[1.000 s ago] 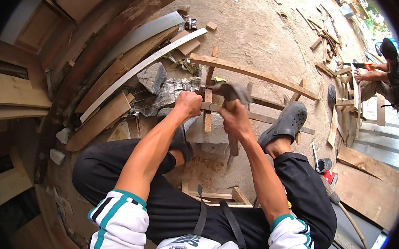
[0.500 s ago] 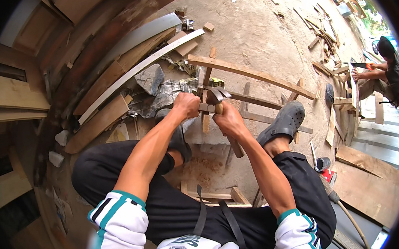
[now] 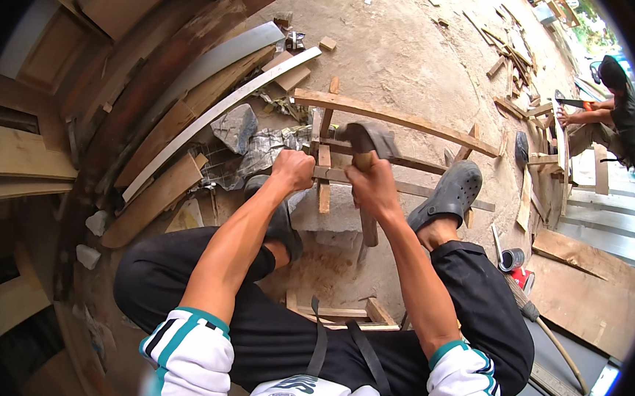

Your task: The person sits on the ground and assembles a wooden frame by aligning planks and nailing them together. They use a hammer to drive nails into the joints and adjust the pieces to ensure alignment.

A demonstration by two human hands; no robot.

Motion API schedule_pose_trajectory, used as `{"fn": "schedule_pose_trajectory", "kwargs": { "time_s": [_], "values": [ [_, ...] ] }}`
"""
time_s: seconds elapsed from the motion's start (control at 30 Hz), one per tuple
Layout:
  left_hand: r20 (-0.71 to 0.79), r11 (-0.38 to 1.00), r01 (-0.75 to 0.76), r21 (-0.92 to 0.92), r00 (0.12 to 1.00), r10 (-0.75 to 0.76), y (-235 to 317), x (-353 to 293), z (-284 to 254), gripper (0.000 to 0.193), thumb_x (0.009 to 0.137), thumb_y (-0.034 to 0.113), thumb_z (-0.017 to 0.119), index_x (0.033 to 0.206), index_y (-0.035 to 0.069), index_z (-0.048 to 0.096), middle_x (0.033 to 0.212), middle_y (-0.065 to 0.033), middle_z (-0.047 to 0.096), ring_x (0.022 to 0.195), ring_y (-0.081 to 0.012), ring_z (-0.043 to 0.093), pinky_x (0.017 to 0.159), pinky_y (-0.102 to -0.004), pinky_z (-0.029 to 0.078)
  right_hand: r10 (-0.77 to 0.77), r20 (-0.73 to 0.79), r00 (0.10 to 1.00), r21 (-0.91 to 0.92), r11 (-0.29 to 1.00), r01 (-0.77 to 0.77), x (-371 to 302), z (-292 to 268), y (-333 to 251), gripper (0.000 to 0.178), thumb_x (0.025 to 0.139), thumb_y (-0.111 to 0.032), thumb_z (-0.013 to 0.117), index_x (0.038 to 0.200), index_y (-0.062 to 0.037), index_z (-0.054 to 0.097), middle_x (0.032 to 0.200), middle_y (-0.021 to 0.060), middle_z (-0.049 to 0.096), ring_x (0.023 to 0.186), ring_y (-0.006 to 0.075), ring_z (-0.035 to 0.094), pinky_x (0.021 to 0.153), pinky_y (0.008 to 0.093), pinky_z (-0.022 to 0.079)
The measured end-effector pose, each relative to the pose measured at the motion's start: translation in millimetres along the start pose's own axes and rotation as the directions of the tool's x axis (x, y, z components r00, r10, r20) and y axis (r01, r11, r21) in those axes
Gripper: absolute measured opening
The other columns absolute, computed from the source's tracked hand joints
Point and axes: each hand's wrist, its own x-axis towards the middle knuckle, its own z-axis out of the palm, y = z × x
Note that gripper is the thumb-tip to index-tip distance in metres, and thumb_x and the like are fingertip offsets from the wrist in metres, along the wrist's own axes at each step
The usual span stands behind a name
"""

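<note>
My right hand [image 3: 374, 188] is wrapped round the wooden handle of a claw hammer [image 3: 369, 140], whose dark metal head is up over the near side of a wooden frame [image 3: 397, 119]. The frame is made of narrow wooden strips with short crosspieces and lies between and beyond my feet. My left hand [image 3: 293, 170] is closed at the left end of the frame's nearest wooden slat [image 3: 412, 188]; its fingertips are hidden. Whether a nail is there I cannot tell. My right foot's dark clog [image 3: 446, 193] rests over the frame's right part.
Boards [image 3: 155, 198] and a grey stone [image 3: 235, 129] lie to the left. On the right are an open can [image 3: 512, 259], a wooden-handled tool [image 3: 556, 339] and a plywood sheet [image 3: 589, 289]. At far right, another person [image 3: 617, 114] holds a saw. Wood scraps litter the floor beyond.
The hammer has lifted off the slat, its head now larger in view and a little farther right. My left hand and the frame stay nearly where they were.
</note>
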Motion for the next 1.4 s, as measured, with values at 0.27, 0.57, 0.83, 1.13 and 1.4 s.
{"fn": "schedule_pose_trajectory", "kwargs": {
  "time_s": [0.27, 0.57, 0.83, 1.13, 1.4],
  "values": [
    [-0.015, 1.000, -0.009, -0.020, 1.000, 0.009, 2.1, 1.5, -1.1, 0.018, 0.066, 0.020, 0.065, 0.073, 0.006, 0.074, 0.078, -0.0188, 0.071, 0.076, -0.0336, 0.071, 0.067, -0.0423, 0.057, 0.086, -0.044, 0.995, -0.051, 0.995, -0.088, -2.4, 21.3, 26.8, 0.013, 0.086, -0.008, 0.056, 0.096, 0.0012, 0.058, 0.061, 0.0089, 0.060, 0.046, 0.0185, 0.058, 0.041, 0.0345, 0.046],
    [-0.015, 1.000, -0.014, 0.022, 1.000, 0.015, 1.0, 1.9, 1.4, 0.017, 0.065, 0.021, 0.067, 0.072, 0.006, 0.073, 0.077, -0.0171, 0.071, 0.074, -0.0323, 0.071, 0.064, -0.0417, 0.057, -0.068, -0.173, 0.983, 0.212, 0.972, 0.104, -25.4, 10.0, 20.8, 0.008, 0.088, -0.008, 0.061, 0.092, -0.0028, 0.057, 0.058, 0.0036, 0.055, 0.044, 0.0131, 0.054, 0.040, 0.0309, 0.043],
    [0.005, 1.000, 0.001, 0.021, 1.000, -0.001, 1.9, 1.9, 3.2, 0.017, 0.065, 0.020, 0.066, 0.072, 0.006, 0.073, 0.079, -0.0163, 0.072, 0.076, -0.0310, 0.072, 0.065, -0.0408, 0.057, 0.075, -0.018, 0.997, -0.129, 0.989, -0.077, -6.6, 13.3, 12.3, 0.021, 0.084, -0.007, 0.059, 0.104, -0.0006, 0.058, 0.066, 0.0149, 0.063, 0.049, 0.0221, 0.060, 0.045, 0.0389, 0.049],
    [-0.008, 1.000, -0.026, 0.009, 1.000, 0.026, -0.9, 3.9, 0.8, 0.022, 0.065, 0.026, 0.069, 0.075, 0.007, 0.074, 0.076, -0.0181, 0.071, 0.074, -0.0343, 0.071, 0.068, -0.0435, 0.057, 0.252, 0.035, 0.967, 0.035, 0.967, -0.253, -4.8, 18.7, 34.8, 0.012, 0.086, -0.007, 0.058, 0.095, 0.0004, 0.057, 0.063, 0.0071, 0.057, 0.048, 0.0194, 0.058, 0.043, 0.0360, 0.046],
    [-0.034, 0.999, -0.033, 0.013, 0.999, 0.033, 1.5, 6.5, 5.9, 0.021, 0.065, 0.026, 0.069, 0.074, 0.008, 0.074, 0.076, -0.0178, 0.071, 0.073, -0.0340, 0.071, 0.068, -0.0431, 0.057, -0.291, -0.337, 0.895, 0.064, 0.942, 0.330, -11.4, 27.8, 47.0, 0.007, 0.087, -0.007, 0.056, 0.085, 0.0001, 0.057, 0.060, 0.0066, 0.056, 0.047, 0.0148, 0.054, 0.042, 0.0339, 0.045]
  ]
}}
